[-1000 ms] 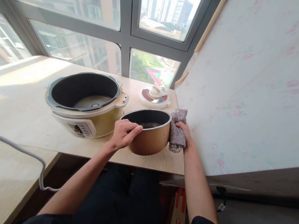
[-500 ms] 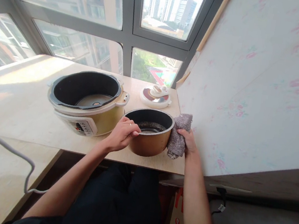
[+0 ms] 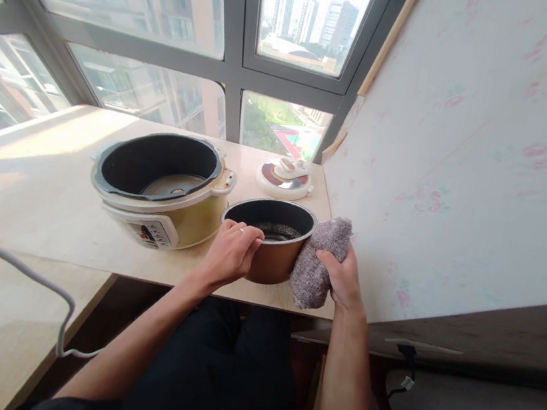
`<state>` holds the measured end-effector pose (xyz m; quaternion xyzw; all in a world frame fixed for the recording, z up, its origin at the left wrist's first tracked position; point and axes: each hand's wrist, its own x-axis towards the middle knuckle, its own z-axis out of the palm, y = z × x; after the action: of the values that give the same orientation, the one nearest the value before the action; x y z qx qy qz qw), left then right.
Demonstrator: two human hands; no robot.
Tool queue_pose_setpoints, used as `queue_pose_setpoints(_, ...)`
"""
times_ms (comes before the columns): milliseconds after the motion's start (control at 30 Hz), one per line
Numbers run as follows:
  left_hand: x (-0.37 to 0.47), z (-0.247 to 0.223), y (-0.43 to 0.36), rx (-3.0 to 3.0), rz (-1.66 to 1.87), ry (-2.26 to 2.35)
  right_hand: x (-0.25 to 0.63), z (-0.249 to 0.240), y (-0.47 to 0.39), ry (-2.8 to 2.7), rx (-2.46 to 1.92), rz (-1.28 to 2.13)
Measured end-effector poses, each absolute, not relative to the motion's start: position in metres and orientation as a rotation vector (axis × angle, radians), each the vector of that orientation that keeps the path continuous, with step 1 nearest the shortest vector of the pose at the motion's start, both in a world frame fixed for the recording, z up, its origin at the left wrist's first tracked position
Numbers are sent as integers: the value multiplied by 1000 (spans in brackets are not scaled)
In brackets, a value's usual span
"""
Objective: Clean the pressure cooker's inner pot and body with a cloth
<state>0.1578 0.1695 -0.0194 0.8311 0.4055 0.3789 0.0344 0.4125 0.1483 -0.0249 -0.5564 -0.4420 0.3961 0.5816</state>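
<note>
A copper-coloured inner pot (image 3: 276, 264) with a dark inside stands on the ledge near its front edge. My left hand (image 3: 234, 250) grips the pot's near-left rim, fingers closed over it. In my right hand (image 3: 342, 274) is a folded grey-brown cloth (image 3: 319, 261), pressed against the right outer side of the pot. Left of the pot sits the pressure cooker body (image 3: 176, 216), lidless, its dark interior showing. Behind the pot, the white cooker lid (image 3: 284, 183) lies on the ledge, handle up.
The pale ledge (image 3: 32, 200) runs along the window (image 3: 290, 76). A flower-patterned wall (image 3: 457, 189) rises close on the right. At the lower left, a grey cable (image 3: 48, 289) hangs over a lower board's edge.
My right hand has brought the cloth nearer and slightly left, around the pot's front right side. My left hand has slid a little right along the rim.
</note>
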Motion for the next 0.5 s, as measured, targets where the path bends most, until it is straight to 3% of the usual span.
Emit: queue_pose_setpoints(500, 143, -14, 182, 2273, 1205, 1279, 379, 4, 123, -1735, -1330, 229)
